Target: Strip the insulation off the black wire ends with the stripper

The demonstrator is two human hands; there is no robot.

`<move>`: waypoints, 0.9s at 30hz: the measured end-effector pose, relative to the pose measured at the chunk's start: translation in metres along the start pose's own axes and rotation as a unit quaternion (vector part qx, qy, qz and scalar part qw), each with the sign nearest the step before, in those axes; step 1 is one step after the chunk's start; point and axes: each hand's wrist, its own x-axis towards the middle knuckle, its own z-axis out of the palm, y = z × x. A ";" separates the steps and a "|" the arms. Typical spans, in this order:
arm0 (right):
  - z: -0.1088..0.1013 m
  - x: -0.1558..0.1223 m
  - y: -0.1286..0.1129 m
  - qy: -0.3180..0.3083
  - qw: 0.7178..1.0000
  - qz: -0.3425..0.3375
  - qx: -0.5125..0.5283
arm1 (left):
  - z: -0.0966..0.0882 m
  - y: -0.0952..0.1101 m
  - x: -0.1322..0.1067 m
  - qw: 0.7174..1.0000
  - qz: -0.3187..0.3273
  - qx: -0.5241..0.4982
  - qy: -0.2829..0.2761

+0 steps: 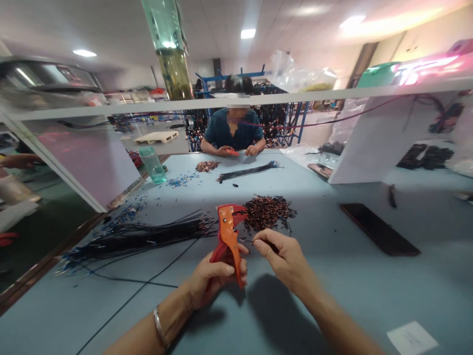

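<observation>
My left hand (218, 276) is wrapped round the handles of an orange and red wire stripper (229, 227), its jaws pointing up and to the right. Beside it, my right hand (283, 254) pinches a thin dark wire (250, 241) between thumb and fingertips; only a short length shows. Just beyond both hands lies a heap of short copper-and-black wire scraps (268, 212). To the left, a bundle of long black wires (140, 239) with blue ends stretches across the table, its other ends close to the stripper. A loose black wire (121, 305) trails towards the lower left.
Across the table (332, 286) a person (233, 128) holds a red tool. Near them are another wire bundle (249, 171) and scrap pile (207, 166). A green bottle (152, 165) stands left, a dark phone (379, 228) lies right. A white shelf (258, 102) spans overhead.
</observation>
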 end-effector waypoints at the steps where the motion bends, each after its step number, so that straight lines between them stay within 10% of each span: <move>1: 0.001 -0.001 0.000 0.022 1.000 -0.006 -0.010 | 0.000 0.000 0.000 1.000 0.003 0.006 0.000; 11: 0.013 -0.010 -0.003 0.175 0.963 -0.122 -0.165 | 0.002 -0.005 0.000 0.993 0.021 0.112 -0.028; 23: 0.017 -0.012 -0.003 0.214 0.923 -0.199 -0.249 | 0.002 -0.007 -0.001 0.984 0.042 0.169 -0.046; 27: 0.019 -0.013 -0.003 0.194 0.953 -0.171 -0.160 | 0.003 -0.009 -0.002 0.963 0.093 0.251 -0.021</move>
